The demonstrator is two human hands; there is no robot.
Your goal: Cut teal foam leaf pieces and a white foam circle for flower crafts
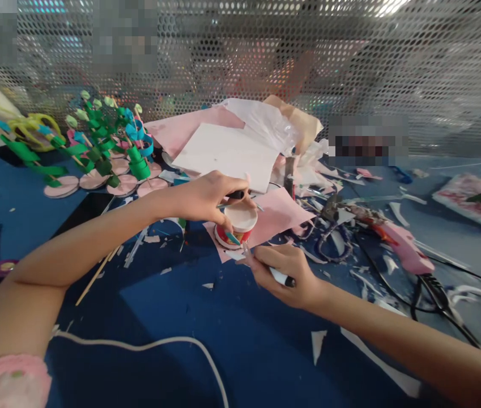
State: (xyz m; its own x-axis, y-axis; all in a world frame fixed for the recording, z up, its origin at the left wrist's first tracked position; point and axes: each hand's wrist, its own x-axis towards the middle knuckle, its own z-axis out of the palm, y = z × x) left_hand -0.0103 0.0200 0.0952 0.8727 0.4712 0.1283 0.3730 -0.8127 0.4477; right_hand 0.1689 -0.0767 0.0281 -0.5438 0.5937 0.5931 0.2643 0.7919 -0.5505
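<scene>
My left hand [210, 195] wraps over a small red cup with a white top [239, 224], pressing it down on a pink sheet [276, 212] on the blue table. My right hand [285, 275] sits just in front of the cup, closed round a pen with a white barrel and black end [281, 277], its tip near the cup's base. Both hands have teal painted nails.
Paper flowers on pink discs [99, 153] stand at the back left. White and pink sheets [227, 150] lie behind the cup. A pink glue gun [405, 252] with black cable, scissors [329, 243], a wooden stick [96, 277], a white cord [159, 343] and paper scraps lie around.
</scene>
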